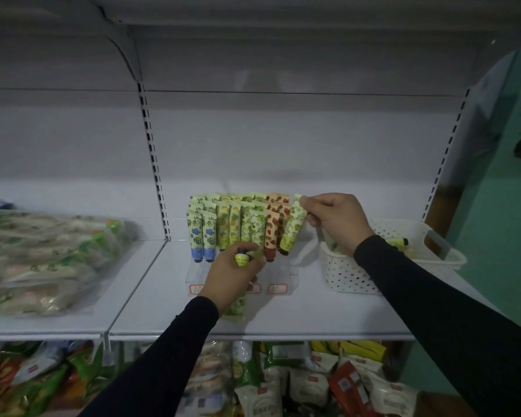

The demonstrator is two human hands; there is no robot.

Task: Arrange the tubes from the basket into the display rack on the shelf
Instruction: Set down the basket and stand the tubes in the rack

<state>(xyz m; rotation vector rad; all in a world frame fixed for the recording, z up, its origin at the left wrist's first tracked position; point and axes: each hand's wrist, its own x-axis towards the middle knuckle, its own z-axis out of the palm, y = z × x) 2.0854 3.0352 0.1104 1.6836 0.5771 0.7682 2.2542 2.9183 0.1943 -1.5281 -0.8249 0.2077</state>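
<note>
A clear display rack (278,273) stands on the white shelf (151,296), holding several patterned tubes (223,224) upright with caps down. My right hand (334,219) pinches the top of a green tube (292,228) at the rack's right end, tilted. My left hand (233,273) is closed around another green tube (242,259), its cap end pointing up and its flat end sticking out below the wrist. The white perforated basket (352,273) sits at the right behind my right forearm, with a few tubes (399,242) inside.
A heap of bagged goods (42,260) lies on the shelf at the left. Slotted shelf uprights (155,176) rise behind the rack. The lower shelf is packed with snack packets (283,383). A green wall (506,221) is at the right.
</note>
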